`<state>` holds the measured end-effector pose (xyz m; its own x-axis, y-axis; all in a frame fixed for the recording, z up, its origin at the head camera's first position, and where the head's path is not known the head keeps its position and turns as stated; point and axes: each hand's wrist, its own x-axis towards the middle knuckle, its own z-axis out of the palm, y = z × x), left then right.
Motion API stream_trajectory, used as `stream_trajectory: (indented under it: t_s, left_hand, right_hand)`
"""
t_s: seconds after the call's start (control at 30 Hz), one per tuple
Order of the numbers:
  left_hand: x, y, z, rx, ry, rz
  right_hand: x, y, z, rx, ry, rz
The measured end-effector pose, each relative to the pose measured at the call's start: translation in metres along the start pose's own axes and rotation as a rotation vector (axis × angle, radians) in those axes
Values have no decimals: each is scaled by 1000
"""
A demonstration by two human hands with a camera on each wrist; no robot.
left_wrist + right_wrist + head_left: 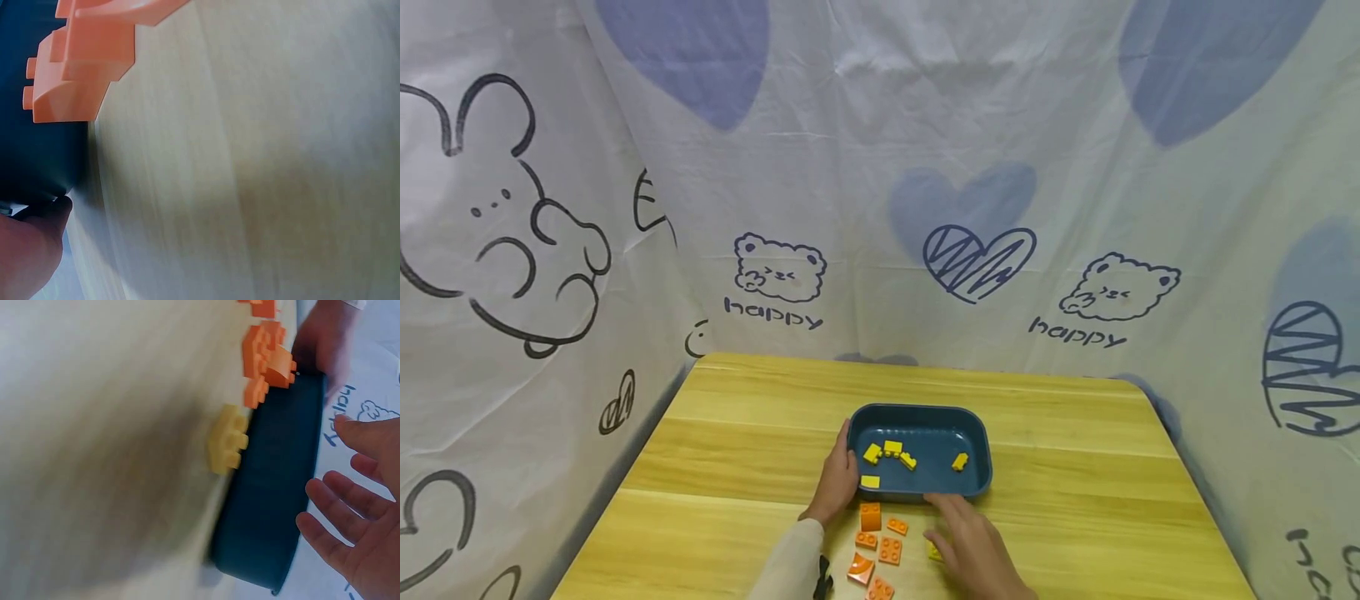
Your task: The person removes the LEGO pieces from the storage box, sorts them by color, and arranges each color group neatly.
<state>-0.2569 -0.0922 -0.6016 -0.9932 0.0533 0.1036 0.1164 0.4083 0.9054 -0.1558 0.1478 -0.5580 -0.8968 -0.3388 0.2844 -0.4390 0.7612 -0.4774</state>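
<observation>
Right hand [976, 546], nearest the lens, is hovering by the near wall of the dark teal tray [936, 446], fingers spread, pinching nothing. Left hand [837, 482] is gripping the tray's left end. Tray is sitting on the wood-grain tabletop [1075, 467], yellow toy bricks [892, 448] lying inside. Probably handling light, stiff, slightly slick; short ends are looking best for holding. Bricks likely hard: pinch the sides. Right wrist view is showing a loose yellow studded brick [228, 439] that the hand is partly hiding from the head view; only the latter is showing the tray's contents.
</observation>
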Motion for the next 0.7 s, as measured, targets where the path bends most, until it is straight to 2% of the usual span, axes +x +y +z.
stream_trajectory:
  t_s: [0.17,0.3,0.43,0.7]
  left_hand:
    - [1,-1,1,2,2,8]
    - [0,-1,0,6,3,9]
    - [-1,-2,0,9,5,9]
    - [0,-1,1,11,2,9]
  right_hand:
    - [11,1,-9,-25,125,-43]
    - [20,8,-15,-50,189,-80]
    - [27,16,-19,-58,207,-95]
    - [38,21,-27,-70,197,-48]
